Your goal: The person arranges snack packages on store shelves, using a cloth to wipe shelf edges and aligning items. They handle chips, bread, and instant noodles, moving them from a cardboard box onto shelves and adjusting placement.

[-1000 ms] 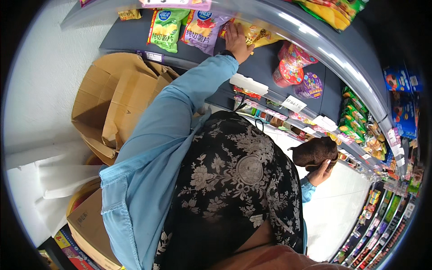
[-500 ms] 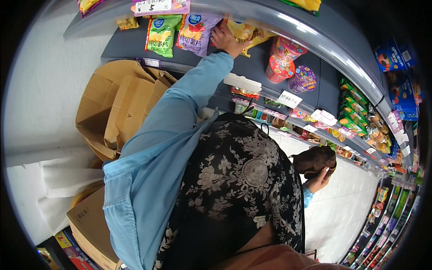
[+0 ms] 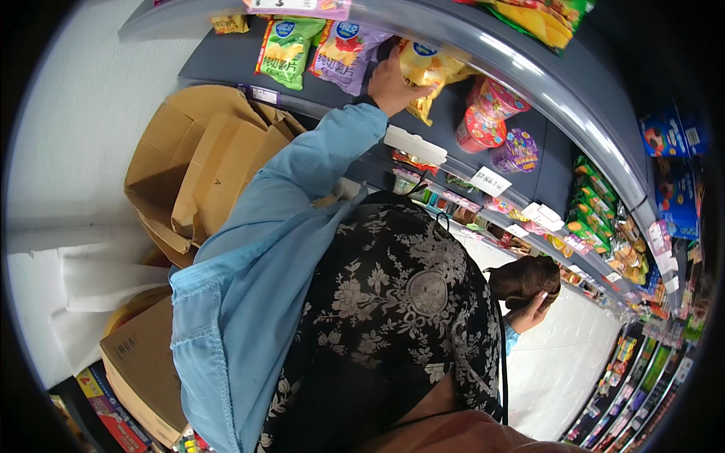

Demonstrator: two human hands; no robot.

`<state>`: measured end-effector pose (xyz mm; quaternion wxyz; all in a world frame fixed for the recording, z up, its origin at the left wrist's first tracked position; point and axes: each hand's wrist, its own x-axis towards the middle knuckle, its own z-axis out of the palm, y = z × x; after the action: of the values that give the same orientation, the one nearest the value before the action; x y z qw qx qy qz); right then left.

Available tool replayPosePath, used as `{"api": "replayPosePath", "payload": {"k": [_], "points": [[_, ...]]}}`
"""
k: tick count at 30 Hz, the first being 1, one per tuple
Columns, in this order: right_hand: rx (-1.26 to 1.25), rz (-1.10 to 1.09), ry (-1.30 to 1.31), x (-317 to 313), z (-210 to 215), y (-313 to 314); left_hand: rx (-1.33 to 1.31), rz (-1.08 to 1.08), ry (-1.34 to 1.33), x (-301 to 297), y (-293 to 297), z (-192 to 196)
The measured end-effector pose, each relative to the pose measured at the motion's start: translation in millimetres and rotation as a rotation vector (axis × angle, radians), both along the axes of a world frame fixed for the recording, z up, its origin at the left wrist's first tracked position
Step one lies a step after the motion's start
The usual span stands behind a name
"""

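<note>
Shelf (image 3: 223,62), beneath and around the left hand (image 3: 394,83). Carton (image 3: 219,170), lower left of that hand. Yellow bag (image 3: 424,69), immediately right of it on the shelf, touched by fingers and thumb; whether gripped cannot be told. Purple bag (image 3: 341,57), just left; green bag (image 3: 287,57), farther left. Brown object (image 3: 521,278), grasped in the right hand (image 3: 531,312). Cups (image 3: 480,131), right of the left hand, past the yellow bag.

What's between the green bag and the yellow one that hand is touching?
In the head view, a purple bag, then part of the left hand, lie between the green bag and the yellow bag.
</note>
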<state>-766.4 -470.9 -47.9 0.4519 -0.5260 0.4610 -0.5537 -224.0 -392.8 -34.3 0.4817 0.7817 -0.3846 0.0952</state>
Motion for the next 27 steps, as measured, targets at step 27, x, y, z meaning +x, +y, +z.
{"api": "replayPosePath", "payload": {"k": [27], "points": [[-0.168,0.798,0.077,207,136,25,-0.089,0.057,0.445,165,422,166]]}}
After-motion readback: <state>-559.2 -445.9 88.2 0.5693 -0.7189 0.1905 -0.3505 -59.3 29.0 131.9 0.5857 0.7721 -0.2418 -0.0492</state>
